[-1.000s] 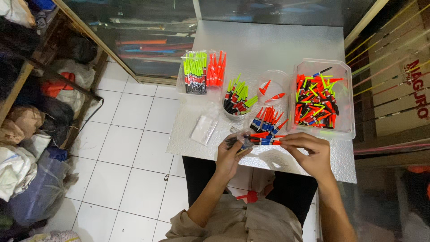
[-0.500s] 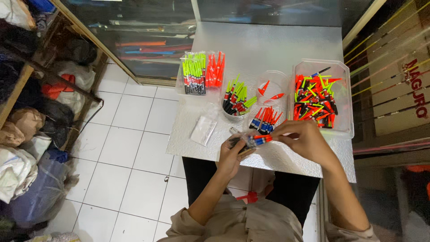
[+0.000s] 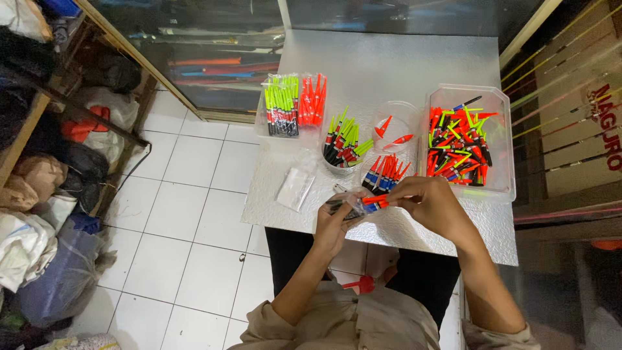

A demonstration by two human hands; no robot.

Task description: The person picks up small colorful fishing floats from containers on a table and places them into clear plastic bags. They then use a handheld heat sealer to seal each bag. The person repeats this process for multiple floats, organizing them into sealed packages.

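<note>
My left hand holds a small clear plastic bag at the front of the silvery table. My right hand pinches a bunch of orange-and-blue fishing floats, their tips at the bag's mouth. Just beyond the hands lies a loose cluster of orange, blue and black floats. A round clear cup of green-tipped floats stands behind it.
A clear rectangular tub full of mixed floats sits at the right. Packed bags of green floats and orange floats lie at the back left. A pile of empty bags lies left. White tile floor and cluttered shelves are at left.
My right hand has drawn in from the right towards the left hand, bringing the orange-and-blue floats up to the bag's mouth. The left hand has stayed put.
</note>
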